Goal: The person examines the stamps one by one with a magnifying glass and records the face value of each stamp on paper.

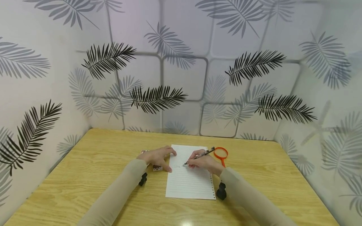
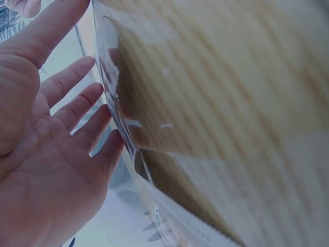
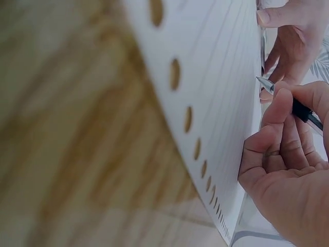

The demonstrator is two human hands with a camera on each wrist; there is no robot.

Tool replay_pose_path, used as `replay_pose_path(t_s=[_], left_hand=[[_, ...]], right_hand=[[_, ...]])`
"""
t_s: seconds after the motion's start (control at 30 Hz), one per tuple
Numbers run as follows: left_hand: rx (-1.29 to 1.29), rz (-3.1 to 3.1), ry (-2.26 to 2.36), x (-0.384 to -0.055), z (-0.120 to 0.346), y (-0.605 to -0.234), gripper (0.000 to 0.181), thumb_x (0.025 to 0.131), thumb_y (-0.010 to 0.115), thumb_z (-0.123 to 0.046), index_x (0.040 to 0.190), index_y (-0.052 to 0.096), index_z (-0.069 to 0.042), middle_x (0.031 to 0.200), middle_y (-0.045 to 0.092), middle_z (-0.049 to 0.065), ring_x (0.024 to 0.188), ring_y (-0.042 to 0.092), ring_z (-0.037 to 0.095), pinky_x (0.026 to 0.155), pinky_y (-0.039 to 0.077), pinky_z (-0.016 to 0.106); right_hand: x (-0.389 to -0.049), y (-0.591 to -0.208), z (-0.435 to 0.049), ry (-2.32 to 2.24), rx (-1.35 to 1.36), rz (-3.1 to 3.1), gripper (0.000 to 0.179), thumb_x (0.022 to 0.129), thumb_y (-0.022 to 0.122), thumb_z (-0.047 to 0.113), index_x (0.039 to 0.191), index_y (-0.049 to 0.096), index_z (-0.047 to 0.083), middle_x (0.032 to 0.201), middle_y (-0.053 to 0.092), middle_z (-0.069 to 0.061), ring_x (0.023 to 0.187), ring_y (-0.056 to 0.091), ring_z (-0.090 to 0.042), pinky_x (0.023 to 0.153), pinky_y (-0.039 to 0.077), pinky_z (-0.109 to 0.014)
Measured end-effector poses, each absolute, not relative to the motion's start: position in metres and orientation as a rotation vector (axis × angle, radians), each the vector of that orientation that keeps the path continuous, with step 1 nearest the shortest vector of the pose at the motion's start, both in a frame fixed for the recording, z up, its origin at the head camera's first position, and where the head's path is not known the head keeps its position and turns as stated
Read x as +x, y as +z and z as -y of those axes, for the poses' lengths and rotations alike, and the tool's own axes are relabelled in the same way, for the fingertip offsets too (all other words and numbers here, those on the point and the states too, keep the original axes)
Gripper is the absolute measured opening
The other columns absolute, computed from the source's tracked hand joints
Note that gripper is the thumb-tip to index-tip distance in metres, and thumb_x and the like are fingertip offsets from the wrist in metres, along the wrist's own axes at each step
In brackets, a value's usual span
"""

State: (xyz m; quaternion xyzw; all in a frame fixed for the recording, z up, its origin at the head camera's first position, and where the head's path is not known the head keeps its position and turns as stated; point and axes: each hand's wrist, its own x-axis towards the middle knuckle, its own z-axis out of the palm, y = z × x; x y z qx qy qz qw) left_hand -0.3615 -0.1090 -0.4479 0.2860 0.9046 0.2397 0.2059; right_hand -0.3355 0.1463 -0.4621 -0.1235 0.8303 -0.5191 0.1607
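Note:
A lined sheet of loose-leaf paper lies on the table, its punched holes along the right edge. My right hand pinches a pen between thumb and fingers, the tip down at the sheet; in the right wrist view the pen's silver tip points at the page. Faint handwriting shows left of the tip. With fingers spread, my left hand rests at the sheet's left edge. The left wrist view shows its palm and extended fingers. Partly hidden under it is a small patterned item.
An orange-red magnifying glass lies right of the sheet, its handle partly behind my right wrist. The wooden table meets leaf-patterned walls at the back and sides. Dark wrist devices sit under both sleeves.

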Motion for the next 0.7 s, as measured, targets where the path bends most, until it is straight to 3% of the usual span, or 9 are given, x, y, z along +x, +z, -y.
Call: replay_pose_path(t_s=[0.43, 0.7], left_hand=[[0.785, -2.507, 0.681, -0.3630, 0.1092, -0.4493, 0.071, 0.077, 0.083, -0.038, 0.138, 0.049, -0.023, 0.159, 0.025, 0.005, 0.149, 0.023, 0.030, 0.115, 0.027, 0.054], [0.788, -2.512, 0.672, -0.3611, 0.1099, -0.4480, 0.071, 0.078, 0.083, -0.037, 0.138, 0.049, -0.023, 0.159, 0.025, 0.005, 0.149, 0.023, 0.030, 0.115, 0.028, 0.054]], right_hand=[[-0.3361, -0.4618, -0.1447, -1.480, -0.342, -2.367, 0.010, 0.084, 0.073, 0.010, 0.080, 0.066, 0.004, 0.071, 0.069, -0.001, 0.065, 0.060, -0.013, 0.065, 0.048, -0.026], [-0.3370, -0.4638, -0.1464, -1.501, -0.345, -2.338, 0.012, 0.087, 0.073, 0.014, 0.083, 0.068, 0.004, 0.072, 0.069, 0.001, 0.066, 0.061, -0.012, 0.065, 0.048, -0.026]])
